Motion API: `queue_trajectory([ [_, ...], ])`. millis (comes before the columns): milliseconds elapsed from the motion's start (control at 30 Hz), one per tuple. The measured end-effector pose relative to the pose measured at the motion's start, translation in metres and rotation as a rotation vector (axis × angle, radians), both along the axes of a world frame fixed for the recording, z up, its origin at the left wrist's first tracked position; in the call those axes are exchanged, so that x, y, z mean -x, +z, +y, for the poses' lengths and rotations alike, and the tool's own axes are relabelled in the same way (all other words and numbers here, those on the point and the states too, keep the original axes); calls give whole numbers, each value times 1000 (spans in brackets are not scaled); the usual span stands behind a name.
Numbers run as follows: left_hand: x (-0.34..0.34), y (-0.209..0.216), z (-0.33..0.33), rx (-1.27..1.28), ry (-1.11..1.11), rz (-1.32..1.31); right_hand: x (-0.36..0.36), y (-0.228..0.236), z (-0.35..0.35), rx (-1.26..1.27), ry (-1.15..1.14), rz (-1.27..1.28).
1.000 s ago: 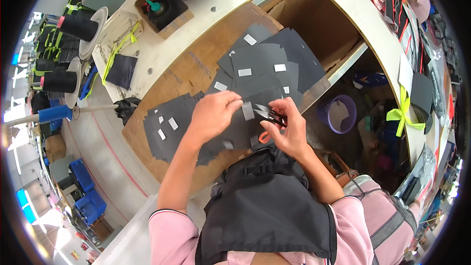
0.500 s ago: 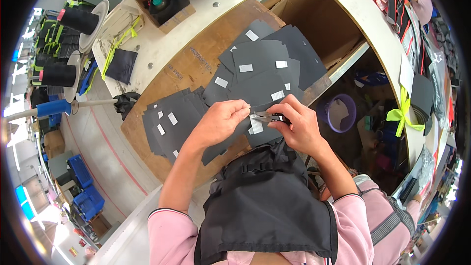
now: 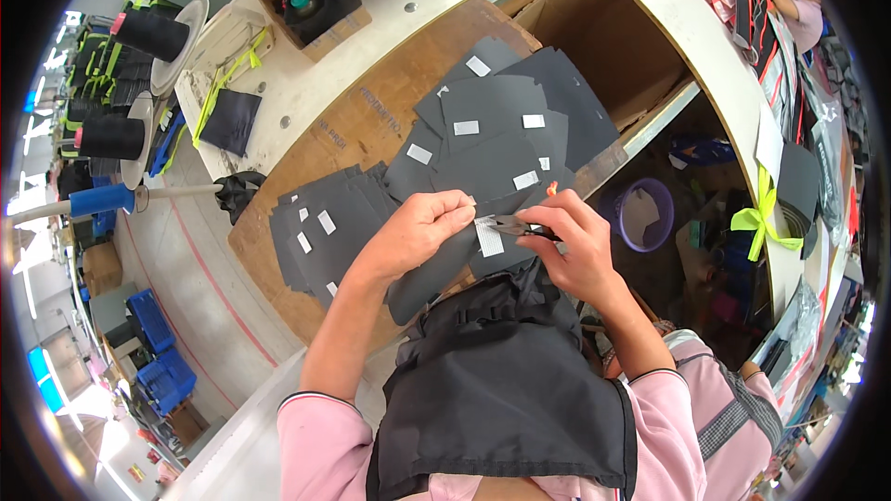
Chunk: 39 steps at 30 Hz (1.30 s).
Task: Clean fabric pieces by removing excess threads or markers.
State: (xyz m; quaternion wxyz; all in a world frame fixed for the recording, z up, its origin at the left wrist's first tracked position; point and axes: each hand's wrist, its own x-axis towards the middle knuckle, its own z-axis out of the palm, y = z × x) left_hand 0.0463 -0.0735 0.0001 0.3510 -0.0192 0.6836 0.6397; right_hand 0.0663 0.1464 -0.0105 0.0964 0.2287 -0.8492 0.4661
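Note:
My left hand (image 3: 422,230) is closed, thumb and forefinger pinching the top edge of a dark grey fabric panel (image 3: 425,286) that hangs down toward my lap. In my right hand (image 3: 577,239) are small metal thread snips (image 3: 509,224), their blades pointing left toward my left fingertips. Just under the blades shows a white printed label (image 3: 489,239). Whether the blades touch a thread is too small to tell. Beyond my hands lie overlapping dark grey panels (image 3: 492,97) with white labels, and another pile of them (image 3: 334,223) is spread to the left.
The panels rest on a brown wooden board (image 3: 316,144) by a white table (image 3: 390,23). A cardboard box (image 3: 594,46) sits open at the far right, with a purple bin (image 3: 670,213) below. Black thread cones (image 3: 153,37) stand left. Another person in pink is close on my right.
My right hand with the snips has shifted slightly right and down. The panel under my left hand has swung lower, and more of the white label shows.

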Motion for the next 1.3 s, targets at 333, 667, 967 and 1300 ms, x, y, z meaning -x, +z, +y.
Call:
queue_trajectory([
  [333, 2, 3, -4, -31, 36, -147, -4, -3, -13, 20, -22, -120],
  [667, 4, 1, -7, 43, -151, -71, 21, -11, -20, -45, 132, -432],
  [967, -22, -1, -26, -72, 45, -221, 0, -15, -30, 207, -225, -546],
  [1300, -21, 11, -20, -18, 65, -152, -4, -3, -25, -91, 103, -53],
])
